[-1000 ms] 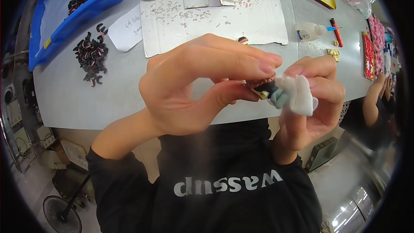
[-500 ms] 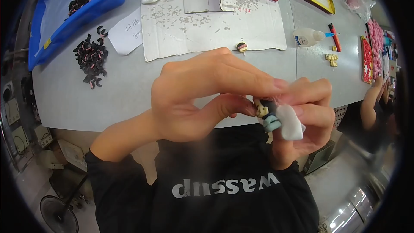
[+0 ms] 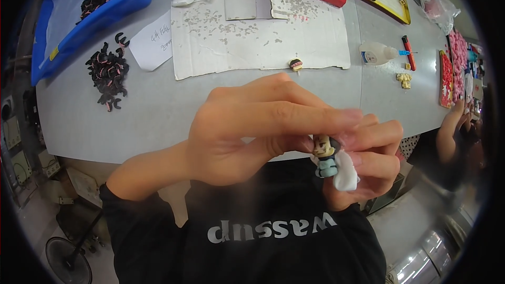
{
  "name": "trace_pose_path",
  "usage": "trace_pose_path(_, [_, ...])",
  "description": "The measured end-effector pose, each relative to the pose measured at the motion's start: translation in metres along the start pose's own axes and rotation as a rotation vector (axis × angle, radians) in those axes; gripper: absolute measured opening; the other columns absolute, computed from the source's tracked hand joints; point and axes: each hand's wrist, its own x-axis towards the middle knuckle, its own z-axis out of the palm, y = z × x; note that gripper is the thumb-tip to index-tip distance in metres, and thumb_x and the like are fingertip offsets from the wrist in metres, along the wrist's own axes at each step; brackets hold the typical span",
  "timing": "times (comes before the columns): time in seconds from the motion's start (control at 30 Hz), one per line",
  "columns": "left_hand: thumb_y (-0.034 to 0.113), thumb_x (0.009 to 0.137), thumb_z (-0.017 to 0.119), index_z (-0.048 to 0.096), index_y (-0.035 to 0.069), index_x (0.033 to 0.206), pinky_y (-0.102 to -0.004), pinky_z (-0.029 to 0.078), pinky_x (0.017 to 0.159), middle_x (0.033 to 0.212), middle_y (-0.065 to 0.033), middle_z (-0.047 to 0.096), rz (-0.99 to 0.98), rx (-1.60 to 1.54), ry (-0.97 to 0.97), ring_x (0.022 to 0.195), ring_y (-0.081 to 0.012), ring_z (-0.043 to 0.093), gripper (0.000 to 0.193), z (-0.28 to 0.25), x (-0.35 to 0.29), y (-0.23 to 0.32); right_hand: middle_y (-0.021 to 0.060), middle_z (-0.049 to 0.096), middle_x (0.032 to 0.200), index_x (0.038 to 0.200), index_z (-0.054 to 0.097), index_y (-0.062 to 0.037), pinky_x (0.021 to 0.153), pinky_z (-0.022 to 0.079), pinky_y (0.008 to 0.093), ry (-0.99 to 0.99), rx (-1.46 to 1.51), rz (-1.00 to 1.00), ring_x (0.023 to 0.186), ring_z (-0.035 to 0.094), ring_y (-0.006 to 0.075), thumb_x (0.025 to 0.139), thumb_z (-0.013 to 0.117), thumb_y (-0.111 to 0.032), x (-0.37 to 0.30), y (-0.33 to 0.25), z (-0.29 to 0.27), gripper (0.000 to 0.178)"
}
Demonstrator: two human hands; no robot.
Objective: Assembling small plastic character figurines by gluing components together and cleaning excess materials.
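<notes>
A tiny painted figurine (image 3: 326, 167) with dark hair, a pale face and a light blue-green body is held upright between my two hands. My left hand (image 3: 236, 126) pinches it at the head, its thumb against the side and its forefinger stretched across the top. From the other side my right hand (image 3: 376, 150) closes around its back with curled fingers. A white cloth or tissue (image 3: 346, 173) hangs from the right fingers beside the figurine. The right fingertips behind the figurine are partly hidden.
Behind my hands lies white cardboard (image 3: 210, 55) with a small figurine head (image 3: 295, 64) at its edge. Black curved pieces (image 3: 108, 73) and a blue tray (image 3: 44, 55) are at left. A glue bottle (image 3: 376, 53), red pen (image 3: 408, 52) and yellow tray (image 3: 404, 13) are at right.
Both hands have moved slightly nearer to my body. The figurine is turned so that more of its face shows, and the white cloth hangs a little lower.
</notes>
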Motion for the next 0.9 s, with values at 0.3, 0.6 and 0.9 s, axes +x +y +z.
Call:
trace_pose_path(0.3, [-0.013,0.068,0.044,0.054,-0.010,0.106,-0.0171,0.034,0.050,0.098,-0.0170,0.061,-0.097,-0.070,-0.058,0.062,-0.0080,0.042,0.039,-0.001,0.000,0.000,0.0100,0.050,0.082,0.078,0.057,-0.0066,0.050,0.040,0.0206,-0.012,-0.052,-0.064,0.058,0.051,0.0136,0.050,0.069,0.011,0.002,0.004,-0.001,0.035])
trace_pose_path(0.6, [0.023,0.081,0.053,0.058,-0.008,0.101,-0.0232,0.041,0.052,0.084,-0.0102,0.057,-0.113,-0.040,-0.009,0.065,-0.0127,0.053,0.038,0.005,0.000,-0.006,0.0105,0.051,0.084,0.078,0.058,-0.0056,0.052,0.041,0.0196,-0.037,-0.044,-0.107,0.063,0.055,0.0157,0.051,0.069,0.010,-0.002,0.017,-0.005,0.033])
trace_pose_path(0.9, [0.024,0.082,0.053,0.057,-0.005,0.106,-0.0240,0.044,0.058,0.090,-0.0120,0.059,-0.106,0.046,-0.106,0.070,-0.0142,0.055,0.038,-0.012,0.006,0.000,0.0105,0.053,0.086,0.082,0.060,-0.0054,0.056,0.044,0.0228,-0.088,-0.060,0.003,0.066,0.056,0.0178,0.053,0.066,0.009,0.004,0.015,-0.008,0.033])
